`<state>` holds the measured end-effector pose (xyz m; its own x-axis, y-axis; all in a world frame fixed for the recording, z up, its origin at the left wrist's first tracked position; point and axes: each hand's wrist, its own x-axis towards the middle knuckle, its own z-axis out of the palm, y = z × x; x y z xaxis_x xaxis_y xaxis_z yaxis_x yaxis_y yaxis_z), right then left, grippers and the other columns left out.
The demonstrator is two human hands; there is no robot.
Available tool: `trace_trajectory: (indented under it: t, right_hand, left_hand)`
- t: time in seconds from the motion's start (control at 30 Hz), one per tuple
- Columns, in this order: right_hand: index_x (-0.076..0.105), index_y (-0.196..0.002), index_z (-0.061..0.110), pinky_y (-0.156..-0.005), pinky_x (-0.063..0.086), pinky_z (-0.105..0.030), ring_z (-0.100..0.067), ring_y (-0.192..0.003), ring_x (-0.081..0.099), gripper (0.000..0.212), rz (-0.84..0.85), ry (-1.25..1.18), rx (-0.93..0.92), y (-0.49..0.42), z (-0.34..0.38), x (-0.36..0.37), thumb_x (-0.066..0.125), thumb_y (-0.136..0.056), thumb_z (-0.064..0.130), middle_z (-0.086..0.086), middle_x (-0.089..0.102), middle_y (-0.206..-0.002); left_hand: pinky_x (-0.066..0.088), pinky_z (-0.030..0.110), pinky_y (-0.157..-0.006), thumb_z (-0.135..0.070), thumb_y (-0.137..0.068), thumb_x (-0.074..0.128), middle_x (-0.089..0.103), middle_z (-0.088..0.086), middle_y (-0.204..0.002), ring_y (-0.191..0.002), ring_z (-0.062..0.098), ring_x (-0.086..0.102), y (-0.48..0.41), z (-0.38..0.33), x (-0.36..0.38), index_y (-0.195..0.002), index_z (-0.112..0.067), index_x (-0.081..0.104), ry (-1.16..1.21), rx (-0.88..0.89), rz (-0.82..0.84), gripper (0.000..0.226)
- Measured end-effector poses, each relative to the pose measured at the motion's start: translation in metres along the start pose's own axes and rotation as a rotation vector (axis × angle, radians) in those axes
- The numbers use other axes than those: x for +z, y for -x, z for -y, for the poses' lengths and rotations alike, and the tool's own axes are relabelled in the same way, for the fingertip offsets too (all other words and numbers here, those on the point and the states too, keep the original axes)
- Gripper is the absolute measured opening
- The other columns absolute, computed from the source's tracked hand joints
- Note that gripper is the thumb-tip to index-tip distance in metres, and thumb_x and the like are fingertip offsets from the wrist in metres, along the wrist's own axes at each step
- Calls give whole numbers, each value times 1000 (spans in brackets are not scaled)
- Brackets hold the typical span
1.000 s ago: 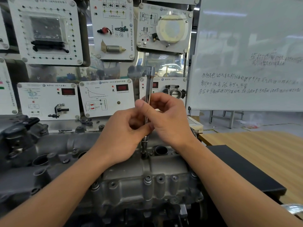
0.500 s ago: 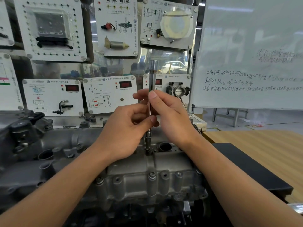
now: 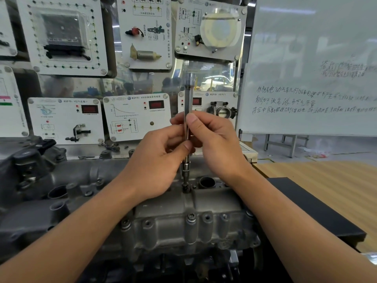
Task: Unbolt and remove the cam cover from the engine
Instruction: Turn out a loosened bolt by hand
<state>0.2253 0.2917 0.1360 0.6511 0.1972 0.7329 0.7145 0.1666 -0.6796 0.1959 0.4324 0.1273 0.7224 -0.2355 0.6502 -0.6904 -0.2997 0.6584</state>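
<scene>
Watching this over the feed: both hands are on the tool. The left hand (image 3: 155, 160) comes in from 9 o'clock, fingers curled, with the thumb pressed against the lower part of the long steel rod (image 3: 187, 99). The right hand (image 3: 216, 146) comes in from 3 o'clock and pinches the same shaft a bit higher, thumb in front and fingertips behind. So neither hand is slack, both are closed on that rod.

The rod stands pretty much upright. Its thicker top end pokes out above the fingers toward 12 o'clock, and a knurled socket (image 3: 186, 167) shows just under the left thumb. The tip sits down on a bolt (image 3: 185, 189) at the far edge of the cam cover (image 3: 163, 223). I honestly can't tell how far out that bolt is.

The cam cover is the grey cast lid low in the middle of my view, sitting on the engine (image 3: 61, 180) between the two forearms. There's a row of bosses along its near side, and one bolt head (image 3: 191, 218) lies at 6 o'clock from the rod tip. A round open hole (image 3: 207, 182) is just beside the tip at 3 o'clock. The rest of the engine runs off toward 9 o'clock, with a couple more round openings.

Further out, at 12 o'clock, there's a wall of white training panels (image 3: 136, 117) with little displays and car parts mounted on them. A whiteboard (image 3: 306, 48) with handwriting is at 2 o'clock. A wooden table (image 3: 326, 176) is at 4 o'clock, with a black mat (image 3: 316, 213) between it and the engine.
</scene>
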Motion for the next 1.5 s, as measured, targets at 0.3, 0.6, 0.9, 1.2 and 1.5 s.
trace_trajectory:
  t: [0.3,0.6,0.9,1.2,1.5]
  right_hand:
    - [73,-91,-3,-70,57,-25,-14,-73,68,10,-114,78,-93,-3,-4,-1,75,-85,5,-11,73,-80]
    - [72,-101,-4,-71,59,-26,-23,-81,71,21,-43,47,-14,-1,-1,0,58,-98,11,-19,73,-91]
    - [74,-96,-4,-58,52,-25,-15,-70,63,20,-68,73,-9,-2,-1,-2,63,-96,13,-13,68,-71]
    - [72,-97,-3,-66,54,-18,-9,-73,69,17,-84,20,-29,-1,0,0,67,-92,13,-13,74,-84]
    - [71,-98,-2,-63,53,-18,-11,-75,67,21,-46,81,4,-1,0,0,54,-100,11,-17,74,-93]
  left_hand:
    - [55,29,-62,-24,-81,77,68,4,-76,-70,21,65,-3,6,1,-94,-13,65,-83,0,-177,21]
    - [55,17,-73,-15,-93,67,78,-8,-87,-83,5,73,-2,3,1,-106,-20,72,-79,2,-58,15]
    - [57,38,-90,-14,-98,61,77,1,-93,-93,18,73,-5,8,2,-103,-17,70,-38,-47,31,11]
    - [60,48,-72,-28,-83,73,75,-2,-78,-72,17,73,-1,-1,3,-96,-15,73,-145,-6,-89,18]
    - [59,46,-73,-25,-97,61,76,5,-85,-81,27,73,-3,2,4,-95,-8,68,-55,-144,2,19]
